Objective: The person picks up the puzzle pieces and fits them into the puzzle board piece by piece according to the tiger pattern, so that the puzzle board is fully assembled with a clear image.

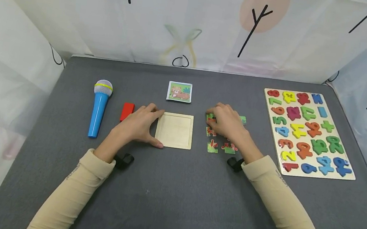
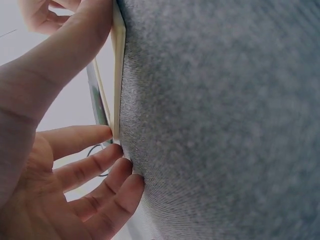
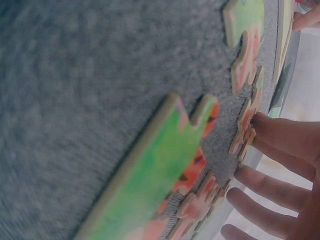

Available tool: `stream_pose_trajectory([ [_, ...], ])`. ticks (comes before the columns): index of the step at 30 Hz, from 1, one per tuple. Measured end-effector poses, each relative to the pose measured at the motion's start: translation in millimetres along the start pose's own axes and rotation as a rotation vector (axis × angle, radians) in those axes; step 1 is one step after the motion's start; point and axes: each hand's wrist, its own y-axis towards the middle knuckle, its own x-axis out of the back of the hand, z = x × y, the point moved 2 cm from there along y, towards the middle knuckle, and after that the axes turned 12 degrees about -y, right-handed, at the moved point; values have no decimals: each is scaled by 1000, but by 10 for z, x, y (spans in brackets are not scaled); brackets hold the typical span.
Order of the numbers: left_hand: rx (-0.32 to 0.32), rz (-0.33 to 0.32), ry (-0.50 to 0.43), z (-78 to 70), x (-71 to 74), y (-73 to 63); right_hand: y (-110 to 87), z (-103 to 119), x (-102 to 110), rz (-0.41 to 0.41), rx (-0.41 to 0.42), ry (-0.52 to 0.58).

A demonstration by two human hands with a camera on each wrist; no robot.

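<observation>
A square wooden puzzle tray with a shallow rim lies flat on the grey table. My left hand holds its left side, thumb at the near corner and index finger at the far corner. To the right of the tray lie several jigsaw pieces, green and red-orange. My right hand is over them, thumb and index finger pinching a puzzle piece at the group's far left. Part of the group is hidden under that hand. In the right wrist view, a long green-edged piece lies close to the camera.
A small picture card lies behind the tray. Left of my left hand are a red block and a blue toy microphone. A board of colourful numbers and letters lies at the right. White cloth walls enclose the table.
</observation>
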Motion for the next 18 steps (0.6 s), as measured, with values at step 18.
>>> stream_pose_trajectory([
  [18,9,-27,26,20,-43,20,93,427,119,-28,51,30],
])
